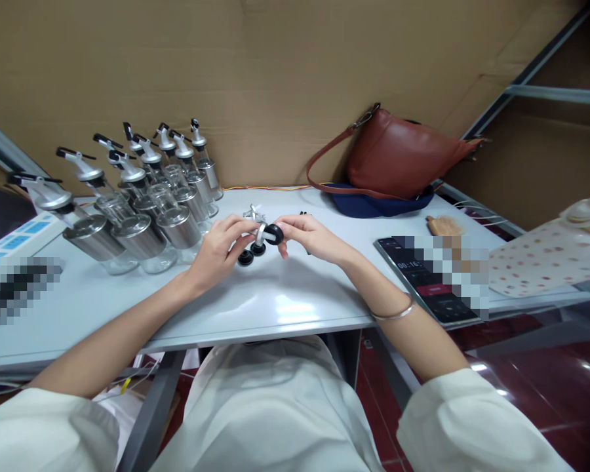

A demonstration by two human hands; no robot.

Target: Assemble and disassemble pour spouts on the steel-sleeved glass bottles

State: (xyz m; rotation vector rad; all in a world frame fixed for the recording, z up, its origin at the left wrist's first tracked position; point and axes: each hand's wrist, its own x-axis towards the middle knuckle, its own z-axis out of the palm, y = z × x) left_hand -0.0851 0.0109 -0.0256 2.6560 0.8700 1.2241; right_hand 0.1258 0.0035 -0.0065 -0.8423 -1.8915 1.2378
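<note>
Above the middle of the table, my left hand (221, 248) is closed, its thumb and fingers pinching a silver pourer spout (261, 233). My right hand (311, 237) pinches a round black stopper (274, 235) at the right end of that spout; whether the two parts are joined I cannot tell. Just below my fingers, two loose black stoppers (246, 257) rest on the table. More silver spout pieces (252, 214) lie behind my left fingertips. Small black pieces (305, 214) show partly behind my right hand.
Several glass-and-steel oil bottles (140, 235), many with pourers, stand at the left. A brown handbag (403, 154) rests on a dark blue cloth item (373, 204) at the back right. A phone (435, 288) and a spotted bag (535, 262) lie on the right.
</note>
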